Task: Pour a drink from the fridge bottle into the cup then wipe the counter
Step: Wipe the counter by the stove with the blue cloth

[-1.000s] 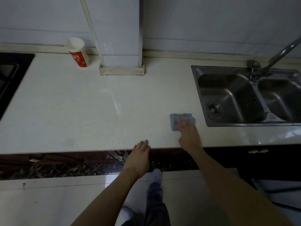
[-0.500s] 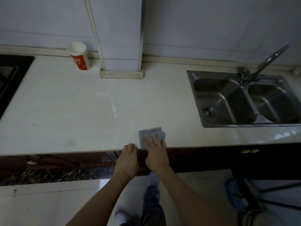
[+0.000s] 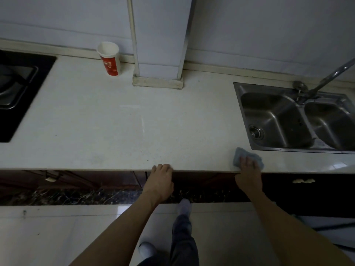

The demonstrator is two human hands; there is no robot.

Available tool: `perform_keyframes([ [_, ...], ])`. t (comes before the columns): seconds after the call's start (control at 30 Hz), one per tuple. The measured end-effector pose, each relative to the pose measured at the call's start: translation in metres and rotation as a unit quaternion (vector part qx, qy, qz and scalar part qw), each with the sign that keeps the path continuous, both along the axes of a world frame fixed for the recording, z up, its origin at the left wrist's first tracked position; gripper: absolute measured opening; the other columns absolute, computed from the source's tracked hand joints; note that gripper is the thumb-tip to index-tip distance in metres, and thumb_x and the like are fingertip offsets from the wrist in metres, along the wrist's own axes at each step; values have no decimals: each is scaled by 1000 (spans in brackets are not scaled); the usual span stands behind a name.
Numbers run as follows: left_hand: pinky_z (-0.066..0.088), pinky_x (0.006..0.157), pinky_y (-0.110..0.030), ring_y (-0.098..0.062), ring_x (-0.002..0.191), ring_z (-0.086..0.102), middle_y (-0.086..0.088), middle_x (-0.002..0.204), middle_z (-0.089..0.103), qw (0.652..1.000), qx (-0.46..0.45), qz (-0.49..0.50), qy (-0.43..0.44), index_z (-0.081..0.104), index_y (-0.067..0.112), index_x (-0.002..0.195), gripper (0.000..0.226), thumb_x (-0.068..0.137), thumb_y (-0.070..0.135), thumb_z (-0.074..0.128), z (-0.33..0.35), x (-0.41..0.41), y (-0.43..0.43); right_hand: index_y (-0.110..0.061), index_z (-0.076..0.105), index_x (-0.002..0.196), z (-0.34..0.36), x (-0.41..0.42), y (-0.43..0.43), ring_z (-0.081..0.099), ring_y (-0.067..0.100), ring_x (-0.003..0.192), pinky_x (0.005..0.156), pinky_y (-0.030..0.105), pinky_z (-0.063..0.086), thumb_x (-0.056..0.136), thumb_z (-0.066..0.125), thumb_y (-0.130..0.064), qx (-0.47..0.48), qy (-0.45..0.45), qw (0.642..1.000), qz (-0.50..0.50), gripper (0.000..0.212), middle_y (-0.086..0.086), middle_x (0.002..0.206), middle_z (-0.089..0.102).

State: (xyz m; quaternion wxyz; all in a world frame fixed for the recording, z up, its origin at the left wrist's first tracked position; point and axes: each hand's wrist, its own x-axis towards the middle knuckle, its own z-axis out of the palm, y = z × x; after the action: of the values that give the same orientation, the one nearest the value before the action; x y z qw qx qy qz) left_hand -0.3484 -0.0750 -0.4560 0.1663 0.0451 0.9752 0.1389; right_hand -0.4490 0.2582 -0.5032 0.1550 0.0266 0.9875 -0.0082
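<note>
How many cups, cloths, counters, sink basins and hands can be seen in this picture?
cup: 1
cloth: 1
counter: 1
sink basins: 2
hands, left hand and right hand: 2
Total: 7

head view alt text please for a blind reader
A person's right hand presses a blue cloth on a white counter by the front corner of a double sink, while the left hand grips the counter's front edge. A red and white cup stands at the back wall, left of a pillar.
</note>
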Motion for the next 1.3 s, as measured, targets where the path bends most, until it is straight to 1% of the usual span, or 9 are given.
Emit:
perform_keyframes([
  [0.03,26,114,-40,-28,126,39,-10,140,44,1000,11,10,4,46,10,135,49,87,20,47,0,2,-6,-3,15,151,7,-1,-14,20,42,141,114,54,22,79,24,-31,-2,-5,1000,-23,78,21,155,23],
  [0.17,29,112,-39,-27,125,41,-10,138,44,999,7,47,3,50,9,129,43,88,20,45,-2,15,-33,-5,27,148,33,19,-95,23,40,140,114,53,24,82,53,-17,-59,21,998,-12,72,21,152,28],
  [0.33,26,115,-41,-30,132,35,-14,145,38,998,9,57,-33,45,6,135,48,88,18,46,4,25,-58,-3,35,145,25,68,-191,28,44,140,109,64,26,63,43,-14,-116,32,984,127,83,22,150,34],
  [0.53,41,97,-35,-27,111,45,-12,120,53,997,39,45,-56,58,8,110,27,90,20,44,9,15,-63,-4,46,140,26,93,-269,34,43,137,106,67,28,71,46,-26,-119,18,978,168,73,21,146,43],
  [0.63,41,97,-38,-27,112,46,-12,122,54,998,27,32,-53,57,8,113,28,91,21,46,10,4,-69,-7,35,146,24,81,-272,23,38,143,113,62,19,73,40,-28,-122,13,976,181,76,18,153,32],
  [0.83,24,116,-51,-31,140,24,-14,155,23,998,-18,15,-53,37,6,141,55,92,26,50,7,-14,-87,0,48,138,21,34,-277,41,44,132,103,65,35,61,69,-15,-124,27,971,205,81,23,142,46],
  [1.07,22,116,-53,-32,141,22,-14,158,18,994,-39,-23,-98,28,4,148,62,93,25,49,16,-28,-114,0,38,143,26,-95,-312,30,44,139,111,61,25,76,36,-17,-116,28,975,186,69,22,149,36],
  [1.17,24,116,-48,-30,141,24,-14,157,20,996,-15,-23,-85,28,5,147,58,93,19,45,22,-41,-126,-8,20,152,27,-158,-324,10,33,147,118,50,11,89,47,-16,-91,-5,982,167,69,13,159,16],
  [1.3,10,120,-54,-33,149,7,-15,163,3,996,-45,-13,-71,16,4,153,59,99,21,35,22,-68,-151,-13,6,154,26,-223,-333,-2,28,148,120,44,3,92,48,-18,-68,-31,987,140,74,8,162,2],
])
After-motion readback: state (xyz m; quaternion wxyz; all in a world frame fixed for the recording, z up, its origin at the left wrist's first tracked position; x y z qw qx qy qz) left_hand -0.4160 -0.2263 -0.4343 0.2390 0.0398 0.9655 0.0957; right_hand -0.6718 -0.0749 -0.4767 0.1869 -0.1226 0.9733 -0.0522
